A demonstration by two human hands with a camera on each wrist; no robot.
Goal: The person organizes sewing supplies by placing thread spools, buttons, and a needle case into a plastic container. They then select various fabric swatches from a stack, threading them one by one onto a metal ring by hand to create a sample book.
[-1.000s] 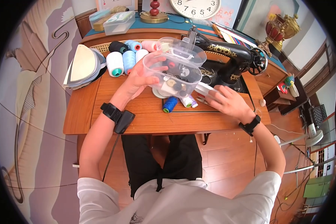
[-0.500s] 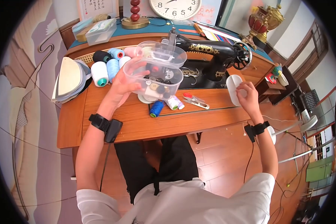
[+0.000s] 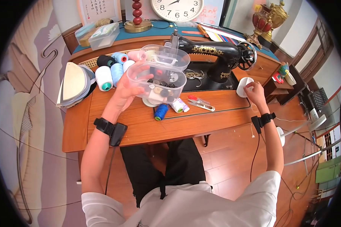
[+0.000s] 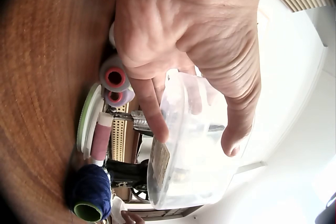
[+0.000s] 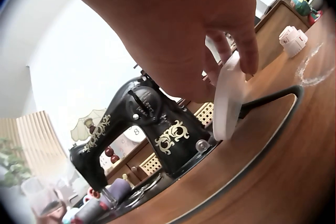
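My left hand [image 3: 125, 90] grips the left end of a clear plastic box [image 3: 174, 81] with its lid hinged up and buttons inside, held above the table; in the left wrist view the fingers and thumb [image 4: 237, 124] lie around the box [image 4: 194, 150]. At the table's right part, my right hand [image 3: 256, 94] pinches a white oval tray [image 3: 243, 90] by its edge. Seen from the right wrist, that tray [image 5: 229, 98] stands on edge close to the wood, under the right hand [image 5: 184, 35].
A black sewing machine [image 3: 216, 51] stands behind. Thread spools [image 3: 104, 77] and fabric pieces [image 3: 75, 85] lie at left. A blue spool [image 3: 161, 112], paler spools and thread snips [image 3: 201, 104] lie near the front. A ribbed white object [image 5: 293, 40] sits at the table's right.
My right hand has moved right, away from the clear box, carrying the white tray to the table's right side. The snips have come into view. My left hand keeps its grip on the box.
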